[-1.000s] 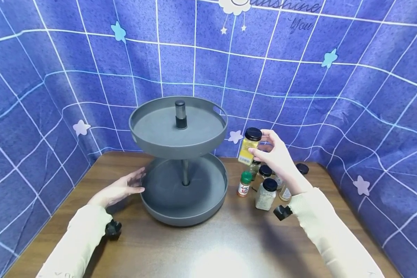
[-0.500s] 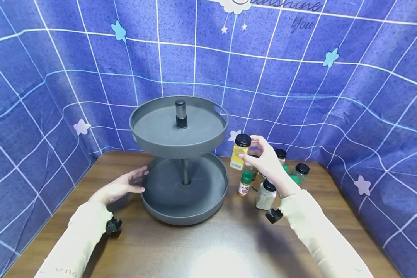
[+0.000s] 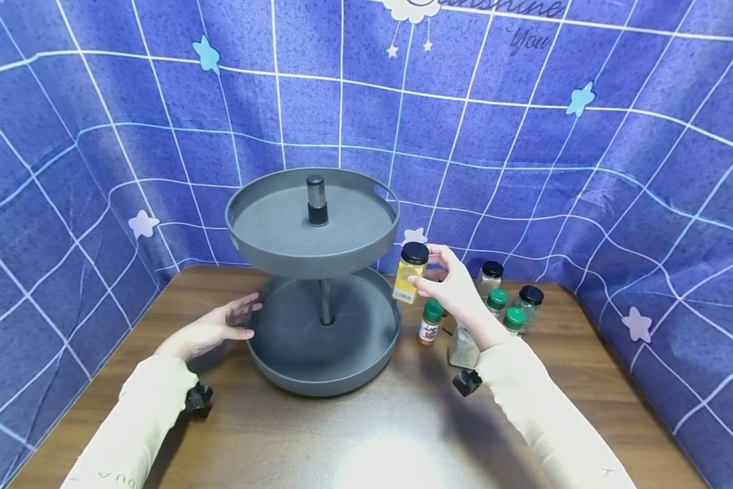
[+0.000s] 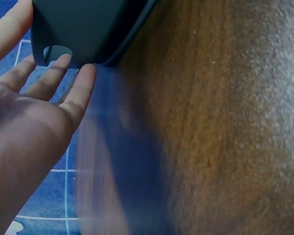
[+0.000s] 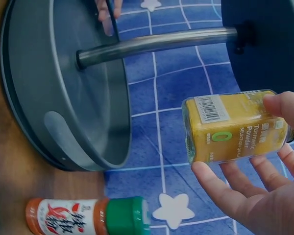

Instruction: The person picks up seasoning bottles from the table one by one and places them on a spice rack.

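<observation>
A yellow turmeric powder jar (image 3: pixel 406 280) with a black lid is pinched by my right hand (image 3: pixel 454 288). It hangs in the air just right of a grey two-tier round stand, its label legible in the right wrist view (image 5: pixel 232 127). The stand's lower tray (image 3: pixel 308 353) sits on the table, and the upper tray (image 3: pixel 280 234) is raised above it on a metal post (image 3: pixel 326 303). At the lower tray's left rim, my left hand (image 3: pixel 213 329) rests with extended fingers. Those fingers (image 4: pixel 81 88) lie by the tray's wall near a cut-out.
A green-capped shaker (image 3: pixel 428 324) stands right of the lower tray. Behind and under my right arm are a black-lidded jar of pale contents (image 3: pixel 462 350) and several more bottles with green caps (image 3: pixel 497 299) or black lids (image 3: pixel 531 296). A blue curtain (image 3: pixel 464 136) encloses the wooden table (image 3: pixel 293 441).
My right hand has carried the turmeric jar left and down toward the stand, uncovering bottles behind the arm. My left hand and the stand have hardly moved.
</observation>
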### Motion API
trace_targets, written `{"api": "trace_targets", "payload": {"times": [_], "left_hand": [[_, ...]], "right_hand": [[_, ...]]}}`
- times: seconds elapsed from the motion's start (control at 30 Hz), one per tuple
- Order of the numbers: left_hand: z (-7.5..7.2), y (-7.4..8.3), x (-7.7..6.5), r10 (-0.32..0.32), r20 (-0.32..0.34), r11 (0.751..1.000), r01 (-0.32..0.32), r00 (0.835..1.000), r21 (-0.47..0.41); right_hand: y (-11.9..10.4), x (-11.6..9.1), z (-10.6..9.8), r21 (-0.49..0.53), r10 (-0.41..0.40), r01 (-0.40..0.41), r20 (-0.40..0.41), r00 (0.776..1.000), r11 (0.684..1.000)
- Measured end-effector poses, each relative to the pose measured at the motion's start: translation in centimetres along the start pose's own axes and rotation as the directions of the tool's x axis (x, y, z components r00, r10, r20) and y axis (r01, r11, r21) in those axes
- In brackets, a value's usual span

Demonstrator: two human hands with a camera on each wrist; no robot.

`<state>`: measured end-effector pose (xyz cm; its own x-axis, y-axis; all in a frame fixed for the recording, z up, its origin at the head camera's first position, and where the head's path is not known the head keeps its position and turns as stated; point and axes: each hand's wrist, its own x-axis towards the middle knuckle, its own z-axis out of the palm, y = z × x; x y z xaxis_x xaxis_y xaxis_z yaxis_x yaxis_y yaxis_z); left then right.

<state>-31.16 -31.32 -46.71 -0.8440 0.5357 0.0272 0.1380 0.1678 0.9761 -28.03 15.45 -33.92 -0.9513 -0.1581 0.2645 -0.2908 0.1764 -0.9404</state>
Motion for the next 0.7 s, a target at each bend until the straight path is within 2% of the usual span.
{"api": "trace_targets", "payload": {"times": [0.2, 0.7], "left_hand": [[0.2, 0.2, -0.1, -0.005, -0.001, 1.0, 0.005, 1.0, 0.003], [0.0, -0.2, 0.0, 0.001, 0.013, 1.0, -0.001, 1.0, 0.006]], "right_hand": [[1.2, 0.3, 0.9, 0.031, 0.02, -0.019, -0.013, 1.0, 0.999], [4.0, 1.5, 3.4, 0.001, 0.045, -0.045, -0.065, 0.997, 0.999]]}}
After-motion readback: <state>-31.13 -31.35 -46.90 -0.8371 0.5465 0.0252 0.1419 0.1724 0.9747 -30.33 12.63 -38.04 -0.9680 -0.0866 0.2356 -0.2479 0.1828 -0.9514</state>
